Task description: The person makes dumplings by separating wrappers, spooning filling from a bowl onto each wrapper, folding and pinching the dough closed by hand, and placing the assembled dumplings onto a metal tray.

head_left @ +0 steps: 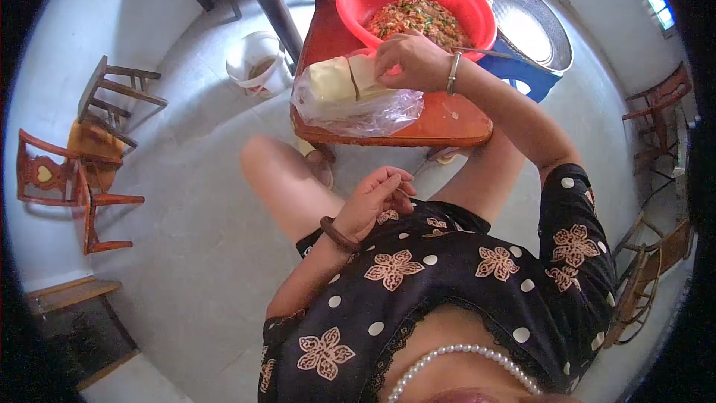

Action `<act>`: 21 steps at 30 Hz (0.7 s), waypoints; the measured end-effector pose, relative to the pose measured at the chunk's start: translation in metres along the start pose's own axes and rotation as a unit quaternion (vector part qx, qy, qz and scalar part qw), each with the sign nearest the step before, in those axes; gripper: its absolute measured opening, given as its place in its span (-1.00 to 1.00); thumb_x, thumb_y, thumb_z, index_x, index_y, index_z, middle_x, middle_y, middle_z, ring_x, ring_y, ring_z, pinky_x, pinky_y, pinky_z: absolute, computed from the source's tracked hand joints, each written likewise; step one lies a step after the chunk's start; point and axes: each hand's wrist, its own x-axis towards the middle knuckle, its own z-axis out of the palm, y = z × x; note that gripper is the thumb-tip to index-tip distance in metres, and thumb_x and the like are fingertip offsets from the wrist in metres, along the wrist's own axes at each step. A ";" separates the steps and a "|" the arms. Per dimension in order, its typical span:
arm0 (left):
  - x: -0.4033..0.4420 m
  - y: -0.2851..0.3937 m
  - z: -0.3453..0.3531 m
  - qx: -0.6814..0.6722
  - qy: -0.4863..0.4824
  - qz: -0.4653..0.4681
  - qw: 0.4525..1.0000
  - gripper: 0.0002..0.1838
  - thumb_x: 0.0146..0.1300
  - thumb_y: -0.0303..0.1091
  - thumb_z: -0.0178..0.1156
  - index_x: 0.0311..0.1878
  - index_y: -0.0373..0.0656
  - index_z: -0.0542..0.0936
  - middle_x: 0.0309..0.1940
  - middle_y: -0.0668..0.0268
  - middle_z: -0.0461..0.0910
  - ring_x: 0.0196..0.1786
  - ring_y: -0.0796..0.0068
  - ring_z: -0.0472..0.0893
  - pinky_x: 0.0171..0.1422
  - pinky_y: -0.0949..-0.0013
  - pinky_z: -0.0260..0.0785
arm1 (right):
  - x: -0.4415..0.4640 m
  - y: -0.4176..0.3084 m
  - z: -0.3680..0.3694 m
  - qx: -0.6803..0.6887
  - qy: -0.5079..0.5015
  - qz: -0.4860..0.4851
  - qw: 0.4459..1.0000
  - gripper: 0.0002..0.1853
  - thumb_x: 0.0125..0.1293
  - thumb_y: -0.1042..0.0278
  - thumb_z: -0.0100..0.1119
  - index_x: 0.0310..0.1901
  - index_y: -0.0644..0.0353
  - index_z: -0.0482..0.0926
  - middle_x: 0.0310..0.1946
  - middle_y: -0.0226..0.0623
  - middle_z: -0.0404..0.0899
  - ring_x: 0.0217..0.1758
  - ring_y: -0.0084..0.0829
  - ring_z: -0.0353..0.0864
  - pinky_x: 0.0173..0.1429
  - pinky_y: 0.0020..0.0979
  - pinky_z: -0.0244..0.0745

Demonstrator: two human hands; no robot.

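Note:
My right hand [414, 62], with a silver bangle at its wrist, reaches over the wooden chair seat [455, 121]. Its bent fingers pinch at the edge of the right-hand stack of pale square wonton wrappers [364, 77]; the fingertips are partly hidden. A second stack of wrappers [332, 80] lies beside it, both on a crumpled clear plastic bag [380, 116]. Behind them a red basin [354, 11] holds chopped filling [421, 19]. A thin utensil handle [481, 52] sticks out past its rim. My left hand [382, 195] hovers over my lap, empty, fingers loosely bent.
A white bucket [257, 63] stands on the floor left of the seat. Right of the basin, a round mesh sieve [533, 22] rests on a blue stool [514, 75]. Wooden chairs [89, 179] line the left wall, and others [649, 276] stand at the right.

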 end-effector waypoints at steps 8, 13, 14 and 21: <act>0.003 -0.005 -0.003 -0.010 0.003 -0.006 1.000 -0.70 0.49 -0.16 -0.04 0.04 -0.18 0.47 -0.16 0.26 0.57 -0.18 0.44 0.61 -0.03 0.36 0.47 | -0.001 -0.009 -0.009 -0.019 -0.019 0.006 1.000 -0.91 0.07 0.36 0.24 -0.40 0.11 0.67 -0.30 -0.33 0.64 -0.10 -0.29 0.59 0.09 -0.22 0.43; 0.002 -0.001 0.001 -0.004 0.005 -0.006 1.000 -0.70 0.49 -0.15 -0.04 0.04 -0.18 0.47 -0.16 0.26 0.57 -0.18 0.43 0.60 -0.02 0.34 0.46 | 0.000 -0.007 -0.008 -0.003 -0.034 0.014 0.999 -0.92 0.09 0.35 0.23 -0.41 0.13 0.66 -0.32 -0.33 0.63 -0.11 -0.29 0.59 0.08 -0.22 0.43; 0.003 -0.002 0.001 -0.007 0.006 -0.008 1.000 -0.69 0.49 -0.15 -0.04 0.05 -0.18 0.46 -0.17 0.26 0.57 -0.18 0.43 0.60 -0.02 0.35 0.46 | 0.000 -0.006 -0.007 -0.001 -0.033 0.012 0.999 -0.91 0.11 0.34 0.23 -0.40 0.14 0.65 -0.31 -0.32 0.62 -0.11 -0.28 0.59 0.07 -0.22 0.44; 0.007 0.001 -0.001 -0.019 0.014 0.002 1.000 -0.69 0.49 -0.16 -0.04 0.04 -0.20 0.46 -0.18 0.25 0.57 -0.20 0.42 0.60 -0.01 0.36 0.47 | 0.002 -0.008 -0.007 0.002 0.020 0.037 0.999 -0.82 0.28 0.26 0.13 -0.22 0.19 0.57 -0.27 -0.22 0.58 -0.10 -0.19 0.58 0.05 -0.18 0.43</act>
